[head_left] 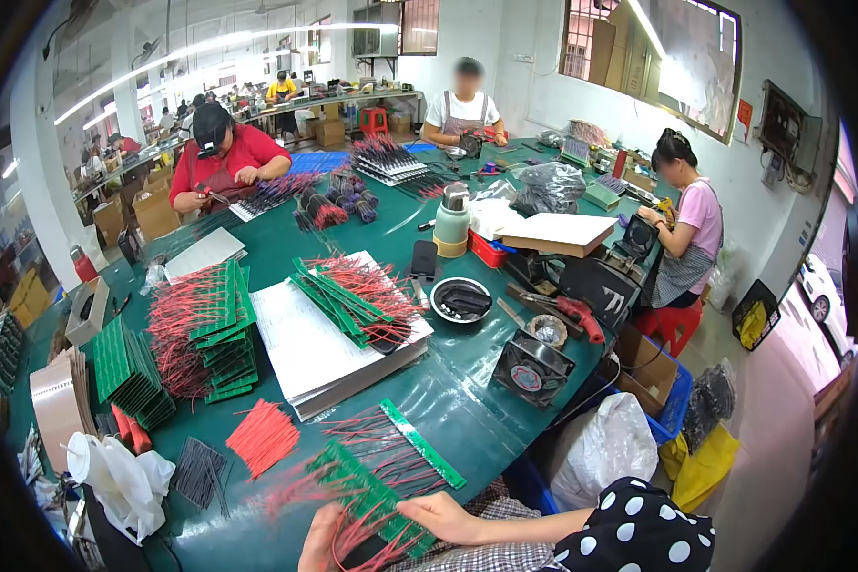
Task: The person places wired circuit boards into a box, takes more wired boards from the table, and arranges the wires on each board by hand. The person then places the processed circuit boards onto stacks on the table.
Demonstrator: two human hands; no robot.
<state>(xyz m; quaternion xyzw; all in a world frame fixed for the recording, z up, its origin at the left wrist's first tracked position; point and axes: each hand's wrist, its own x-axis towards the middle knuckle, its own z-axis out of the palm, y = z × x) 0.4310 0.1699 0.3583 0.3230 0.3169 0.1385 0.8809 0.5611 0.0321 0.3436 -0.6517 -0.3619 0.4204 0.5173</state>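
Near the table's front edge, my right hand (442, 516) pinches the edge of a green circuit board panel (360, 484) with red and black wires along its sides. My left hand (322, 536) is closed at the panel's lower left, around its wires or edge. Motion smears the panel and the wire ends on the left. Just beyond it lies another wired green strip (423, 446), flat on the table. A bundle of short red wires (263, 439) and a bundle of dark wires (199, 473) rest to the left.
Wired boards (221, 329) are stacked at left beside bare green boards (129, 374). More wired boards lie on a white paper stack (291, 353). A metal bowl (460, 300), a fan (532, 368) and a red-handled tool (582, 318) sit at right. Several people work around the table.
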